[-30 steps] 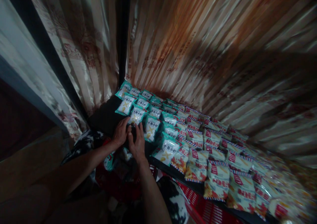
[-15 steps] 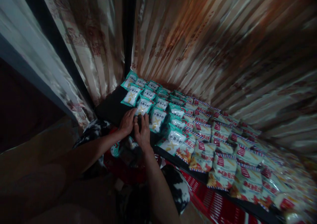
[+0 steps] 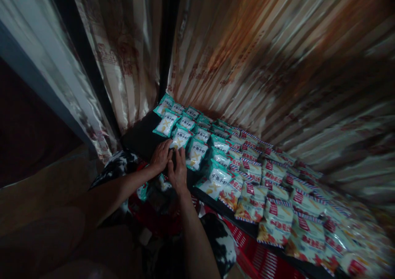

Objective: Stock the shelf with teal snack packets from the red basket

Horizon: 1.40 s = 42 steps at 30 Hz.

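Note:
A teal and white snack bag (image 3: 180, 139) lies face up on the black board (image 3: 138, 135). At its lower left corner my left hand (image 3: 161, 156) rests with fingers stretched out. My right hand (image 3: 177, 170) is beside it, fingers extended and a little apart, tips at the bag's lower edge. Neither hand appears to grip the bag, though shadow darkens the spot between them. To the right lies another teal snack bag (image 3: 197, 153), one of several in rows. A further teal bag (image 3: 166, 122) lies just beyond my left fingertips.
Rows of cream snack bags with striped edges (image 3: 276, 221) cover the board to the right. Below its front edge stands a red plastic basket (image 3: 265, 258). Dim teal packets (image 3: 142, 191) lie low between my knees. Pleated curtains (image 3: 231, 44) hang behind and at the left.
The view has shifted slightly, so the bags sit a little lower. Both hands stay at the same bag's lower edge, with only slight finger movement.

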Available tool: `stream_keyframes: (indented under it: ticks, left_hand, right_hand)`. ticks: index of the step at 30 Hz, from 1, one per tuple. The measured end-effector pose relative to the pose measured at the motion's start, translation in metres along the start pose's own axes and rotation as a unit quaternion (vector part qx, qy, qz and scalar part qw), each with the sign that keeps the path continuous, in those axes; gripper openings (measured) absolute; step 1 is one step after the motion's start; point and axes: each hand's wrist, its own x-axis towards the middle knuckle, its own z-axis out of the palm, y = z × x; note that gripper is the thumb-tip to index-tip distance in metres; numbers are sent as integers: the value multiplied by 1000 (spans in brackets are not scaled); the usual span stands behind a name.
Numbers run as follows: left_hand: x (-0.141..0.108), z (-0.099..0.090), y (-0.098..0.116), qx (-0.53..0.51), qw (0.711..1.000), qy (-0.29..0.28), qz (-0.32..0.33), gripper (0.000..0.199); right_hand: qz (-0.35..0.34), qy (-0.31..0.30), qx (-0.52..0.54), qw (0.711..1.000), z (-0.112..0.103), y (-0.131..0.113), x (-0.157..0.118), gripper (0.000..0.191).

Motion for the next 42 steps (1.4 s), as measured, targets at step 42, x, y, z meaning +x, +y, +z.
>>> stream_keyframes:
  ticks: [42]
  left_hand:
    - [-3,-2,2,-36,997,63,-15,45]
  right_hand:
    - [-20,56,9,998,-4,-26,-58,32]
